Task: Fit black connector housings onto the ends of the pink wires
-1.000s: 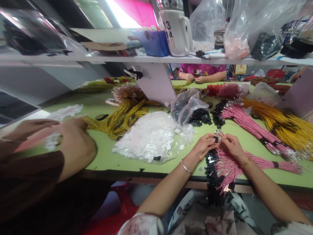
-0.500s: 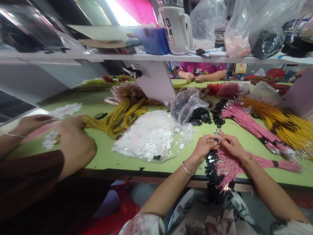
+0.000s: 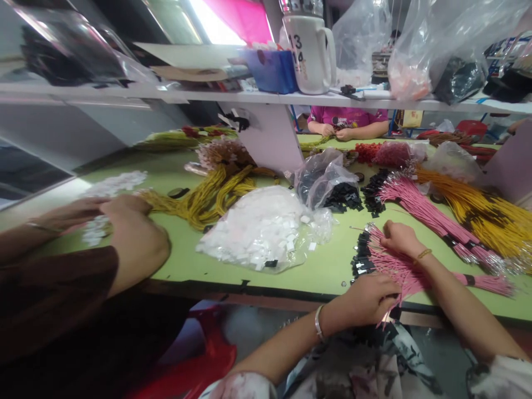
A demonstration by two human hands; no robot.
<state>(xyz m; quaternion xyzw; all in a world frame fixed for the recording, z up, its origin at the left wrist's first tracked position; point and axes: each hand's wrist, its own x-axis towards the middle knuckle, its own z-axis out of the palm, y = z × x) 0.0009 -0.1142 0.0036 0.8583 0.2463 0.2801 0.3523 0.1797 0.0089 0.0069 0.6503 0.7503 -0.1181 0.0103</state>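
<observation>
L hand has dropped from tips of pink wires twd worktop's front edge; R hand nr tips. Both curled, can't tell if pinching. Wires lie nr front edge, blk connectors alongside.

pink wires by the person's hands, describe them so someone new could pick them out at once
On the green table, go to the near edge, right of the big bag of white pieces. There the pink wires lie by the person's left hand and right hand, black connectors at their left ends. Unlike the straighter pink bundle behind, they fan out wide.
</observation>
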